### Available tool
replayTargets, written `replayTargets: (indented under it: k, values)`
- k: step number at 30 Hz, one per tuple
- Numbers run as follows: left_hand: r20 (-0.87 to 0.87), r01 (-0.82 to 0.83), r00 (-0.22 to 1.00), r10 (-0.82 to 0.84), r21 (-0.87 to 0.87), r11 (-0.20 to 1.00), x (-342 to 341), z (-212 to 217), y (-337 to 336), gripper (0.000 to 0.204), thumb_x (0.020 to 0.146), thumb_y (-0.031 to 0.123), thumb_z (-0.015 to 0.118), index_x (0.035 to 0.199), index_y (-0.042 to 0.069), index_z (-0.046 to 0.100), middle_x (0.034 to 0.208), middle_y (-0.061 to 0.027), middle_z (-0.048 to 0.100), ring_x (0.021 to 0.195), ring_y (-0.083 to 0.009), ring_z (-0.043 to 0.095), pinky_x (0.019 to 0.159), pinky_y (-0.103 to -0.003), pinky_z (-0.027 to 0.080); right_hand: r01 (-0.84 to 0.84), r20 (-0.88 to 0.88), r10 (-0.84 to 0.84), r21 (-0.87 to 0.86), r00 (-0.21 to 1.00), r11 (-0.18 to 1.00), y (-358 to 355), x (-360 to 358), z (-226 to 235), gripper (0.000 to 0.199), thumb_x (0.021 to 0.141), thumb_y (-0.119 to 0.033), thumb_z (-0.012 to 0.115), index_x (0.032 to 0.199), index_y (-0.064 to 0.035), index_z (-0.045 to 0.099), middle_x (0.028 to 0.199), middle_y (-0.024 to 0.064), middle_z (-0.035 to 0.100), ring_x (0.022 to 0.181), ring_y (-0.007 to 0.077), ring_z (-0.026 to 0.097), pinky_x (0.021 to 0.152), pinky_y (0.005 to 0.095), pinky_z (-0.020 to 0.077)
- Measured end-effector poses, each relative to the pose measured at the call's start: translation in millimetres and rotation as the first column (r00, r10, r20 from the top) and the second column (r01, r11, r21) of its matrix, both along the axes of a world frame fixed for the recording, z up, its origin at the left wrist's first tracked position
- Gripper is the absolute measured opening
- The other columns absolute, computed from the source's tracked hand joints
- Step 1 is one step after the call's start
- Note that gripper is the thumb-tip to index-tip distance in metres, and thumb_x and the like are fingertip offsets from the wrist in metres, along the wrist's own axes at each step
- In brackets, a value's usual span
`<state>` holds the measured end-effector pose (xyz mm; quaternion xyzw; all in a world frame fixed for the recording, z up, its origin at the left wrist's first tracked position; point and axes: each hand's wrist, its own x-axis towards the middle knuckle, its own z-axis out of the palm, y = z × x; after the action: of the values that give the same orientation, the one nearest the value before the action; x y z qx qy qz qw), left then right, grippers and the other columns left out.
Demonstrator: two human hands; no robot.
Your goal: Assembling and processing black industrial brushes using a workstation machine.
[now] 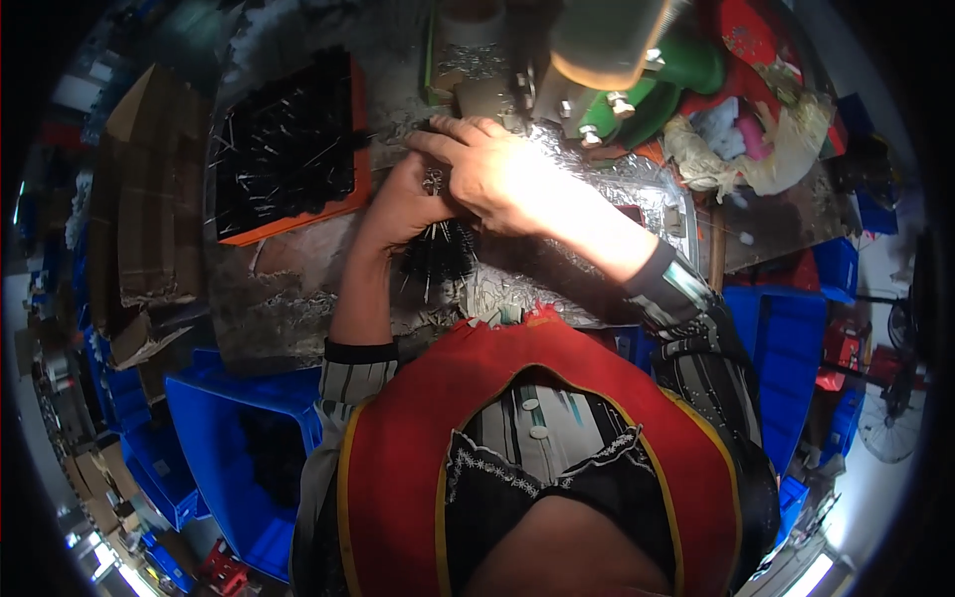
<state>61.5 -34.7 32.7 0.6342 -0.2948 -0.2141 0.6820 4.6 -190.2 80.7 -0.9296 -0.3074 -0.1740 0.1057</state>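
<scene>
Over the worktable my left hand (401,204) is closed round a bundle of small black-bristled wire brushes (438,256). Their bristles and thin metal stems stick out below the fist, and looped wire ends show above the thumb. My right hand (495,177) reaches across from the right, its fingers bent together over the top of the left hand. What its fingertips pinch is hidden. To the left of both hands lies a shallow orange tray (360,129) heaped with similar black brushes and wire stems.
A green machine (686,68) with bolts stands just beyond my right hand. Beside it sits a plastic bag (796,159) with white and pink contents. Wire scraps litter the metal worktable (288,289). Blue bins (244,398) and a cardboard box (159,199) flank me.
</scene>
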Motion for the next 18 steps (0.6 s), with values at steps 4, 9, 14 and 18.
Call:
replayTargets:
  k: [4, 9, 14, 18]
  values:
    - [-0.214, 0.104, 0.973, -0.082, 0.094, 0.99, 3, -18, 16, 0.067, 0.062, 0.001, 0.073, 0.121, -0.004, 0.043, 0.112, -0.0111, 0.054, 0.104, -0.018, 0.052, 0.088, -0.028, 0.042, -0.032, -0.25, -0.015, -0.185, 0.968, 0.982, 7, 20, -18, 0.024, 0.058, -0.018, 0.067, 0.077, -0.0035, 0.066, 0.114, 0.0102, 0.054, 0.103, 0.0234, 0.054, 0.084, 0.0367, 0.0425]
    - [-0.271, 0.07, 0.962, -0.039, 0.106, 0.992, -7, -13, 26, 0.062, 0.062, -0.001, 0.071, 0.119, 0.0, 0.046, 0.109, -0.0079, 0.053, 0.103, -0.0152, 0.05, 0.088, -0.028, 0.042, 0.053, -0.217, -0.079, -0.125, 0.973, 0.991, 1, 25, -36, 0.021, 0.054, -0.019, 0.07, 0.07, -0.006, 0.064, 0.088, 0.0053, 0.059, 0.089, 0.0231, 0.057, 0.079, 0.0372, 0.0431]
    - [-0.147, -0.039, 0.988, 0.053, 0.092, 0.995, -14, -21, 29, 0.077, 0.061, 0.0, 0.071, 0.129, 0.005, 0.036, 0.114, -0.0096, 0.05, 0.106, -0.0171, 0.049, 0.089, -0.03, 0.041, 0.036, -0.069, -0.04, -0.059, 0.997, 0.998, 4, 24, -42, 0.015, 0.051, -0.017, 0.072, 0.061, -0.0101, 0.062, 0.085, 0.0033, 0.057, 0.084, 0.0219, 0.055, 0.076, 0.0356, 0.0422]
    - [0.026, -0.155, 0.988, 0.153, 0.139, 0.978, -11, -20, 31, 0.092, 0.06, -0.001, 0.069, 0.138, 0.01, 0.021, 0.117, -0.014, 0.048, 0.109, -0.0214, 0.047, 0.088, -0.032, 0.042, 0.062, -0.024, -0.063, -0.06, 0.998, 0.996, 7, 28, -46, 0.014, 0.051, -0.016, 0.072, 0.059, -0.0103, 0.061, 0.083, 0.0025, 0.057, 0.082, 0.0221, 0.055, 0.073, 0.035, 0.0416]
